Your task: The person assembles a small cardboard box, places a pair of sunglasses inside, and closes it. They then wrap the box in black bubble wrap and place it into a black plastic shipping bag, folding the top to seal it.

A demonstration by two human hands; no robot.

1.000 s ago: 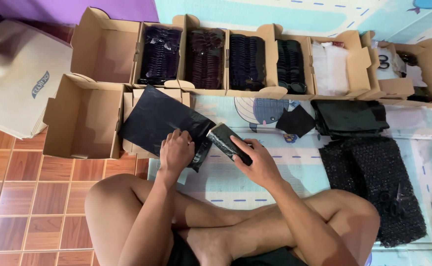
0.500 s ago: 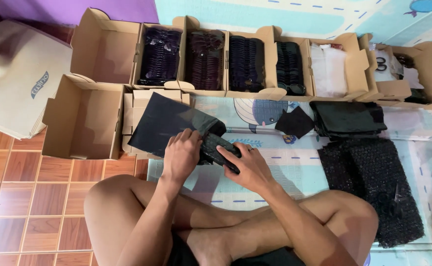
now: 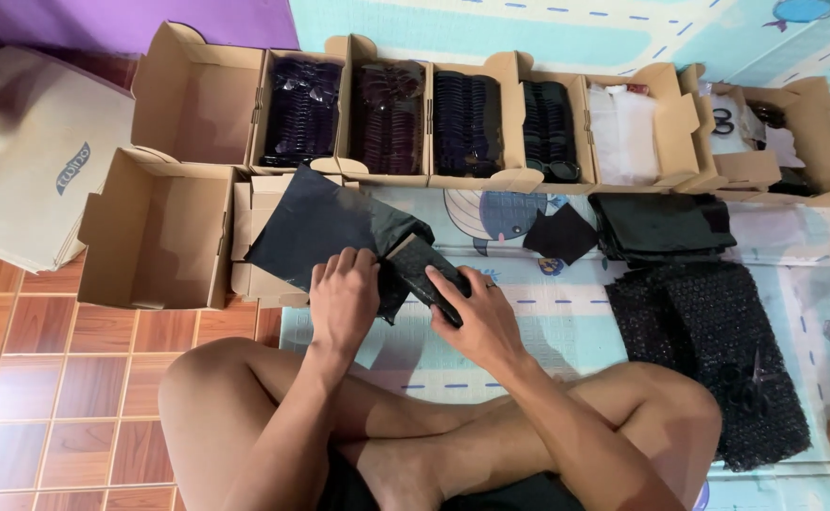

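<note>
A person seated cross-legged on the floor feeds a small dark rectangular case [image 3: 431,276] into the mouth of a black plastic bag [image 3: 325,230]. The right hand [image 3: 479,320] is closed around the case's near end, while the left hand [image 3: 343,298] pinches the bag's opening, its grip shut on the plastic. The case lies just beyond the knees, at the middle of the scene, with its far end at the bag's mouth; how deep it has gone cannot be told, and most of it is outside.

By the look of things, the packing is partly done: the case is not yet fully bagged, and an open cardboard box [image 3: 158,232] at the left stands empty. A smaller flat carton [image 3: 256,237] lies under the bag.

Along the far side runs a row of open cartons [image 3: 434,118] filled with dark stacked items, one holding white material. At the right lie a pile of folded black bags [image 3: 661,225] and a sheet of black bubble wrap [image 3: 708,350].

The work is laid out on a pale blue play mat [image 3: 547,331] printed with sea creatures, spread over reddish-brown floor tiles [image 3: 55,397]. A purple wall [image 3: 131,19] closes the far left.
</note>
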